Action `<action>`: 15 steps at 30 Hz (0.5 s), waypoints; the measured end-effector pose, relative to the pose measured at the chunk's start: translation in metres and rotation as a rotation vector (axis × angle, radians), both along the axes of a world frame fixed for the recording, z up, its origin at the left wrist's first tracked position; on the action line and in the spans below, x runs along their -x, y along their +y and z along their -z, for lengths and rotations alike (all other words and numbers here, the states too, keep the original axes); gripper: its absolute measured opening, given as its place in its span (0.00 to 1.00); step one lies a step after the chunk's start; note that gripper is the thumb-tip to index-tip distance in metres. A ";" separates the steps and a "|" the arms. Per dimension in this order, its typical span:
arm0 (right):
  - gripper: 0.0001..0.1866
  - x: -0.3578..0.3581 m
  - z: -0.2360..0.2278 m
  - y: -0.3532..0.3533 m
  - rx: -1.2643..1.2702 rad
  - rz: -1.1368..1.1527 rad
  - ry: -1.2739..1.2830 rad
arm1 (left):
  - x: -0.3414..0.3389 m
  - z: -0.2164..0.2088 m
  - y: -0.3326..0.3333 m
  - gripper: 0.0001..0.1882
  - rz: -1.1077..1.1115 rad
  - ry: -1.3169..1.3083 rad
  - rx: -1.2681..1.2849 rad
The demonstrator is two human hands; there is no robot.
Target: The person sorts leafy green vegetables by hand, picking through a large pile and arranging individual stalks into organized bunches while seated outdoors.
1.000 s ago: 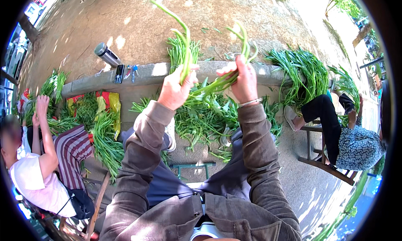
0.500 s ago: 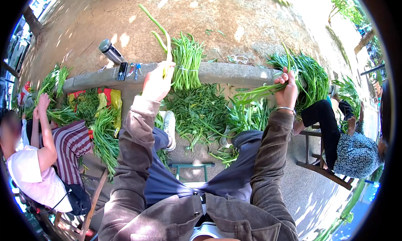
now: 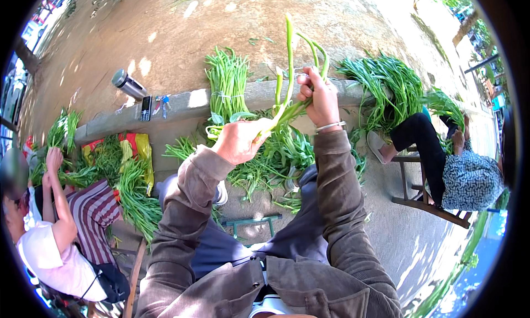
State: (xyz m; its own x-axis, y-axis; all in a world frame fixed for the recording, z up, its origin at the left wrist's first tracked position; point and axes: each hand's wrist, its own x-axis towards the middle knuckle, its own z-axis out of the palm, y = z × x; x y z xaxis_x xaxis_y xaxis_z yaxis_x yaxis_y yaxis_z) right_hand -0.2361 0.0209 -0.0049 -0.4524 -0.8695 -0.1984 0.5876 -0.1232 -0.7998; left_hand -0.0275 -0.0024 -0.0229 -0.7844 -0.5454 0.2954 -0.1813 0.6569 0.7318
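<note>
My left hand [image 3: 241,140] is closed around several pale green water spinach stems [image 3: 290,53] that point up and away. Just to the right and a little farther off, my right hand [image 3: 321,100] grips more greens, their bent stem ends [image 3: 321,52] rising above the fingers. Between the hands the stems of both cross, so which hand holds some of them is unclear. Beyond the left hand a tied bundle of water spinach [image 3: 227,78] lies across the kerb. Below the hands, loose leafy greens [image 3: 259,171] are piled between my legs.
The stone kerb [image 3: 185,101] bears a steel flask [image 3: 130,85], a phone [image 3: 146,108] and keys [image 3: 162,105]. A large heap of greens [image 3: 386,91] lies at right. One person [image 3: 66,240] sits at left, another [image 3: 469,180] at right, both handling greens.
My left hand has come right and lower, and my right hand has moved left and farther out, so the two are now close together with their stems crossing. The view has shifted slightly.
</note>
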 end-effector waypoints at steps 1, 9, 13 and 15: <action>0.10 -0.003 0.001 -0.002 -0.013 0.023 0.034 | 0.000 -0.005 0.003 0.13 0.002 -0.034 -0.035; 0.16 -0.010 0.001 0.001 -0.001 -0.096 0.344 | -0.003 0.001 0.000 0.15 0.030 -0.171 -0.003; 0.14 -0.016 0.001 0.001 0.040 -0.087 0.351 | -0.001 -0.004 0.000 0.26 0.001 -0.206 -0.189; 0.15 -0.018 -0.003 0.002 0.024 -0.102 0.337 | 0.000 -0.003 -0.004 0.30 -0.042 -0.259 -0.401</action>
State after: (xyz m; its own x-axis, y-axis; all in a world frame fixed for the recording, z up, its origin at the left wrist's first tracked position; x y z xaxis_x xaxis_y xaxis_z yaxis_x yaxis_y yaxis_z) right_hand -0.2179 0.0232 -0.0020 -0.3992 -0.9163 -0.0320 0.3010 -0.0980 -0.9486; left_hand -0.0277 -0.0067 -0.0199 -0.7795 -0.6089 -0.1466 -0.4111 0.3208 0.8533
